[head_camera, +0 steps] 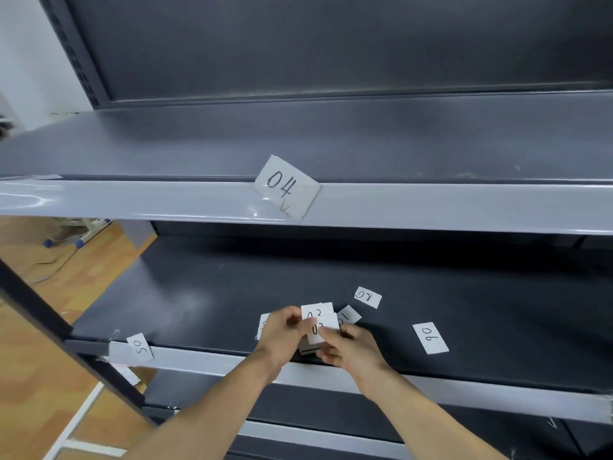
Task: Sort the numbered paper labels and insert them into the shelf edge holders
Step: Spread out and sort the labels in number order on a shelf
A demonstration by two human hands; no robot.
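A small stack of labels (pixel 320 323) is held just above the front of the lower shelf (pixel 199 293). Its top two sheets are fanned apart so that a handwritten 0 shows on each, but the second digits cannot be read with certainty. The stack is gripped from both sides: its 9 o'clock edge is pinched between the thumb and curled fingers of the left hand (pixel 282 330), and its 5 o'clock corner is held by the bent fingers of the right hand (pixel 351 346), so neither hand is spread. Sorting is judged to be the step in hand. The long axis of the sheets appears to run from 9 to 3 o'clock, as does the lower edge holder (pixel 205 360), which passes beneath the wrists at 6 o'clock, about equally near to both hands. On the shelf, label 01 (pixel 347 316) is seen just beside the stack at 2 o'clock, label 08 (pixel 368 297) farther out at 1 o'clock, and label 06 (pixel 430 337) well apart at 3 o'clock. Label 05 (pixel 141 346) is set askew at the lower holder at 9 o'clock. Label 04 (pixel 285 187) is tilted in the upper edge holder (pixel 431 207) at 12 o'clock.
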